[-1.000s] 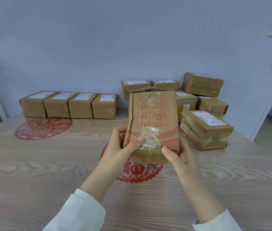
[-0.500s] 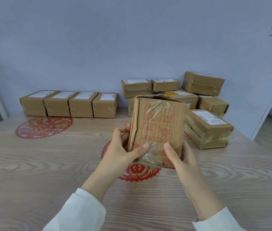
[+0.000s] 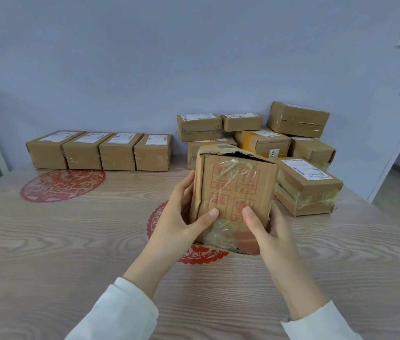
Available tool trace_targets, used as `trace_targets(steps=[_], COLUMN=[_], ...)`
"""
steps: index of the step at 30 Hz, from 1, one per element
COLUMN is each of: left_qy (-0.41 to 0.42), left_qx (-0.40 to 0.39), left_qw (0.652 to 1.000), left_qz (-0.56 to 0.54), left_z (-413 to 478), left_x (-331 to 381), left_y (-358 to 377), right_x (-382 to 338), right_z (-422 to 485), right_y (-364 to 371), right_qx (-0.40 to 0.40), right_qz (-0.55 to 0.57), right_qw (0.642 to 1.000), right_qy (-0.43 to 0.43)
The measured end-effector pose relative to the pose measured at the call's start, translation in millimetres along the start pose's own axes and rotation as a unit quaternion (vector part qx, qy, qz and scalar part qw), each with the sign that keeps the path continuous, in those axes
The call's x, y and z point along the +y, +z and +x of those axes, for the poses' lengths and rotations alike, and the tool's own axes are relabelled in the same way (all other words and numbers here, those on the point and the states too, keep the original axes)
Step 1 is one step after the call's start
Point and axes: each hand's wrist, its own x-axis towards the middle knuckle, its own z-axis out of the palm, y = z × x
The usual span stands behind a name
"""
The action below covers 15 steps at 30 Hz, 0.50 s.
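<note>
Upright, a taped cardboard box [image 3: 233, 192] is gripped by 2 hands above the wooden table [image 3: 71, 241].
It is clasped from either side by the left hand [image 3: 181, 217] and right hand [image 3: 267, 229], thumbs pressed flat on the near face, fingers wrapped behind.

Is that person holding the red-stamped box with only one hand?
No, both the left hand and the right hand grip the box, each with a thumb pressed on its front face.

A parcel sorting room: taped, labelled cardboard boxes [image 3: 255, 136] are rowed and heaped along a bare wall [image 3: 145, 57] on a wood-grain worktop [image 3: 47, 241] with red paper-cut decals [image 3: 61, 184].
</note>
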Motion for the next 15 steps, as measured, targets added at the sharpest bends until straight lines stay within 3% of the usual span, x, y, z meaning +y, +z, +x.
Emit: trace_targets(steps=[4, 9, 15], left_qy=[0.002, 0.007, 0.015], left_qx=[0.028, 0.022, 0.057], left_qw=[1.000, 0.999, 0.998], left_qz=[0.013, 0.024, 0.003], left_z=[1, -2, 0], left_x=[-1, -4, 6], left_y=[1, 2, 4], right_x=[0, -3, 6], right_z=[0, 0, 0], right_y=[-1, 1, 4], right_qx=[-0.031, -0.007, -0.021], right_qz=[-0.017, 0.001, -0.055], right_qw=[0.999, 1.000, 0.997], right_qy=[-0.011, -0.022, -0.048])
